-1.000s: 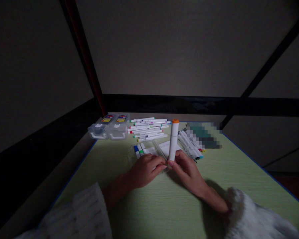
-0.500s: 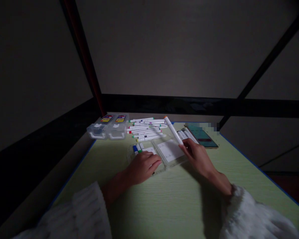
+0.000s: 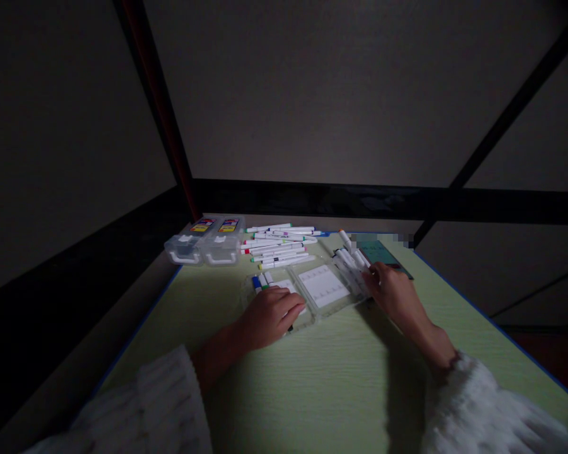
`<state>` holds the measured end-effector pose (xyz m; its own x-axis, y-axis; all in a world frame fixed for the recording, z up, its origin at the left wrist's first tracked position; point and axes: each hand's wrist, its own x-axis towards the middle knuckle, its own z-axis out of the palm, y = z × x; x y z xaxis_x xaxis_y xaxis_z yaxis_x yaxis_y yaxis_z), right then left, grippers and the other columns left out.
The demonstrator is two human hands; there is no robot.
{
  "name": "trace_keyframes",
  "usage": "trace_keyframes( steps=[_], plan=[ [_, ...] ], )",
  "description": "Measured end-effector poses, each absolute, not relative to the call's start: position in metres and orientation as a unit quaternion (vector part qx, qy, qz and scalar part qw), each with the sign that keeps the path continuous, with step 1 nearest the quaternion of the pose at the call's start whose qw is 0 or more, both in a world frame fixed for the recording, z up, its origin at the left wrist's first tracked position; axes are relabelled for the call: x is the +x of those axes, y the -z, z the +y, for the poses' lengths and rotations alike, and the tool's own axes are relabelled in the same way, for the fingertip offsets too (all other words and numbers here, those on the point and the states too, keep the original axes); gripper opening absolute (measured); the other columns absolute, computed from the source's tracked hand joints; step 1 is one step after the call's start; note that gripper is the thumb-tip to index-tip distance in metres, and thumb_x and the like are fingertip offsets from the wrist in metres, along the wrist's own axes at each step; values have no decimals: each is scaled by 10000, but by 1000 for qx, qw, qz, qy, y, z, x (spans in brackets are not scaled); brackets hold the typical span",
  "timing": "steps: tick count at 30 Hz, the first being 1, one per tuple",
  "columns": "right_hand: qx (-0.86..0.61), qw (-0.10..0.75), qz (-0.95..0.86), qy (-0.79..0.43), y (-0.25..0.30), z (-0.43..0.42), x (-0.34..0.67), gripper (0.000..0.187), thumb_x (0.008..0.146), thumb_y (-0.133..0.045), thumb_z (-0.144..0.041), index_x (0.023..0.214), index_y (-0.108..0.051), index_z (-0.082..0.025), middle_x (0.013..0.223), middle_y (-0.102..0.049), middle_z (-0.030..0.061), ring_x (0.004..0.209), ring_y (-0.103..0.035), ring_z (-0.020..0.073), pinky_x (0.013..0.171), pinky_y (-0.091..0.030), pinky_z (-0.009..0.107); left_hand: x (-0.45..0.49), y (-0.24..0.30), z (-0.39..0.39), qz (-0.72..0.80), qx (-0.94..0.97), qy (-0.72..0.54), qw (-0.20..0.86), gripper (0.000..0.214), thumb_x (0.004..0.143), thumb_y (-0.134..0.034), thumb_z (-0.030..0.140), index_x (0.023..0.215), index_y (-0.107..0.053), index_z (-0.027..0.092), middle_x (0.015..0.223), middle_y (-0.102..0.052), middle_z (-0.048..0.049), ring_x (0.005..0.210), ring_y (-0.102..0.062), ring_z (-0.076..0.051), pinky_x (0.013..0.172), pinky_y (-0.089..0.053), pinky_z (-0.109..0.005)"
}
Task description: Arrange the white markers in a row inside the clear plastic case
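Note:
A clear plastic marker case (image 3: 329, 309) lies opened flat in front of me, with a white printed card (image 3: 324, 285) in its middle. Over its left part rests my left hand (image 3: 274, 312), fingers laid loosely across it and gripping nothing that I can see. Blue- and green-capped markers (image 3: 261, 282) stick out past those fingers. My right hand (image 3: 390, 287) is closed round the lower end of a white marker with an orange cap (image 3: 344, 238), at the case's right side. Beside that marker several white markers (image 3: 348, 261) lie in the case; my fingers partly hide them.
Behind the case is a loose pile of white markers (image 3: 279, 246) with coloured caps. Two clear cases with handles (image 3: 184, 249) stand at the back left. A tablet (image 3: 383, 255) lies at the right, partly behind my right hand. The pale green table (image 3: 303, 391) has blue edges.
My right hand has moved right and lowered the orange-capped marker from above the card to beside the markers at the case's right side. My left hand stays in place.

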<state>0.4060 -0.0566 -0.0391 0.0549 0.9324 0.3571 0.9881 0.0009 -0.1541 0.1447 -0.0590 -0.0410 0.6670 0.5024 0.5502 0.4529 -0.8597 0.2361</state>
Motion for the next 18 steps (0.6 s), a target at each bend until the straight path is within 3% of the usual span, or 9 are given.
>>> trace_keyframes(
  steps=[18],
  plan=[
    [-726,94,-676,87,51,-51,418,196,798,-416,-143,893,-580,-92,731,-654,156,694,-630,241,584,-382,272,144,41,-58,255,916,-307,36,223,853,-395,206,744,-577,135,630,-589,-34,612,-532,-126,599,-403,-243]
  ],
)
